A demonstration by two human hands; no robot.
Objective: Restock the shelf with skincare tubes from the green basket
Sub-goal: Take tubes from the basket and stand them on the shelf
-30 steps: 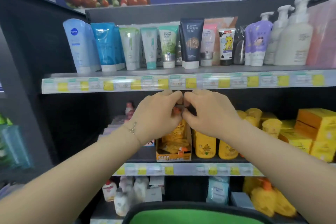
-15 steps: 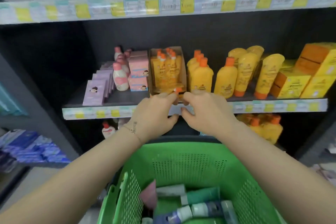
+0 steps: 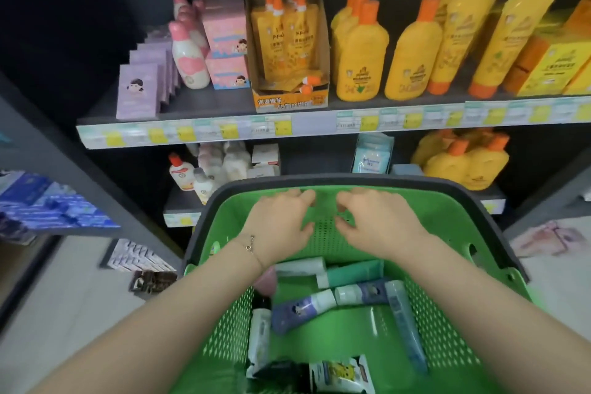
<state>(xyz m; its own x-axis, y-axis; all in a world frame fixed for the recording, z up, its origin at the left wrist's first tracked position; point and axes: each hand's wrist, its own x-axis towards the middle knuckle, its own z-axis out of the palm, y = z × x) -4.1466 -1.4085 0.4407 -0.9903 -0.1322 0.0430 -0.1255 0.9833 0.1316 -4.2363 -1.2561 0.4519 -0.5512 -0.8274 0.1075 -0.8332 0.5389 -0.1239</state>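
Several tubes (image 3: pixel 303 310) loose in green basket (image 3: pixel 447 211)

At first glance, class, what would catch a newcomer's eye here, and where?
The bright green basket fills the lower middle, skincare tubes lying loose in its bottom. The left grip and right grip, bare empty hands, are side by side over its far end. Yellow bottles with orange caps line the shelf behind, right of centre.

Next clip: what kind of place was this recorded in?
Most likely a shop's personal-care aisle: price labels line the edge of the shelf, identical yellow bottles stand in rows, and a green basket holds skincare tubes.
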